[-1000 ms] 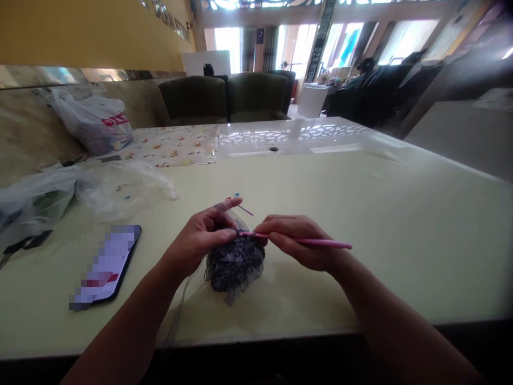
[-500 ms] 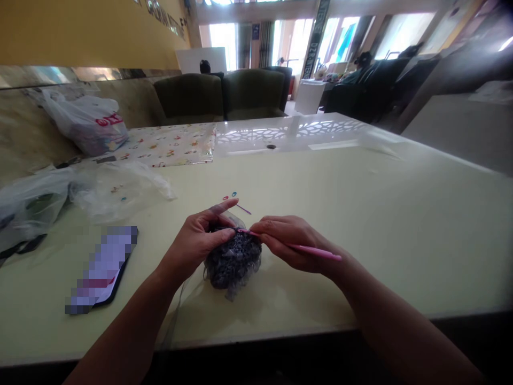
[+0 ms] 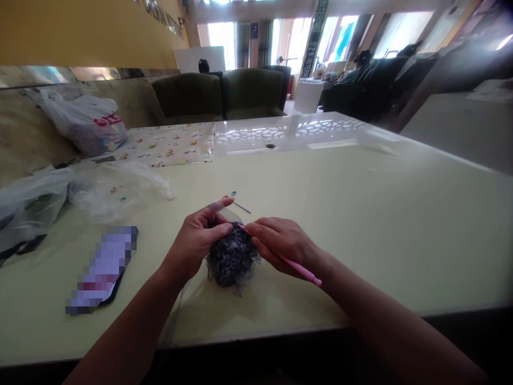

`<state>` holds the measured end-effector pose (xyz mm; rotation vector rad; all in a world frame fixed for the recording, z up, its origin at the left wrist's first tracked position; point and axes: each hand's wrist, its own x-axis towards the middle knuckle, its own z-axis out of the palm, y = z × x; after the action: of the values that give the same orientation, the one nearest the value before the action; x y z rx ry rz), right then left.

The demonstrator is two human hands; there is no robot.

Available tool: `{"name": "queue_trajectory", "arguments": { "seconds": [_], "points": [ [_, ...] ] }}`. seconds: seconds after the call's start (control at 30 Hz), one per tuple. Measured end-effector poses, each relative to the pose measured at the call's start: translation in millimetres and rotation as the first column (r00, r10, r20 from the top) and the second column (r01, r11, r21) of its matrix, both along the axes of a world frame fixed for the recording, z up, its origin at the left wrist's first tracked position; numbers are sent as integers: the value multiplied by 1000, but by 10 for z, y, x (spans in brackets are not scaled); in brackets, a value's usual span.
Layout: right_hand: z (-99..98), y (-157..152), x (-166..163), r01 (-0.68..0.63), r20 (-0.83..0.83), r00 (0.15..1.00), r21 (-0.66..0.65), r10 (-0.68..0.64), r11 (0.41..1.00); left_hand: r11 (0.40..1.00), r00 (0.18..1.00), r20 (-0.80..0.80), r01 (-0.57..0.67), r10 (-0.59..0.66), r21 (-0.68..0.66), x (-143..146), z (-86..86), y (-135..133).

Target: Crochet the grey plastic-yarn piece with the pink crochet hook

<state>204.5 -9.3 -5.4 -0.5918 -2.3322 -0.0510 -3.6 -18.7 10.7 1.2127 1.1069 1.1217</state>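
At the far left, a crumpled, see-through plastic bag with dark contents (image 3: 48,187) is lying on a pale, smooth-topped table (image 3: 380,240). Beyond it, a white plastic carrier bag with red lettering (image 3: 88,120) is standing near the wall. A slim, dark-edged phone with a blurred-out screen (image 3: 108,264) is lying face up beside the left forearm, perhaps so a glance can reach it. A flattened clear plastic bag (image 3: 132,187) is spreading just past it.

The left hand (image 3: 198,232) is pinching the top edge of a ruffled, dark-grey looped piece (image 3: 232,262) under its thumb, seemingly to steady the stitches. Its forefinger is pointing outward with a sheer grey strip (image 3: 233,214) running over it, probably for tension. The piece is hanging between the two hands; I can't tell whether its underside is touching the table.

Just beyond the fingers, a small blue plastic ring (image 3: 233,193) and a thin purple rod (image 3: 242,207) are lying near, likely kept within reach.

The right hand (image 3: 280,240) is gripping a slender pink hook (image 3: 302,270) from above, knife-fashion, its tip meeting the piece's top edge beside the left thumb, apparently for fine control.
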Motion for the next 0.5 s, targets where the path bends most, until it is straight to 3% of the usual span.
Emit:
{"name": "queue_trajectory", "arguments": {
  "seconds": [0.3,0.5],
  "points": [
    [-91,-34,-73,48,-97,994,96,-39,994,1000,998,66,15,-14,-12,63,6,-45],
    [-124,-7,-46,-45,-199,979,-30,38,999,1000,992,124,-4,4,-5,73,-16,-48]
  ]
}}
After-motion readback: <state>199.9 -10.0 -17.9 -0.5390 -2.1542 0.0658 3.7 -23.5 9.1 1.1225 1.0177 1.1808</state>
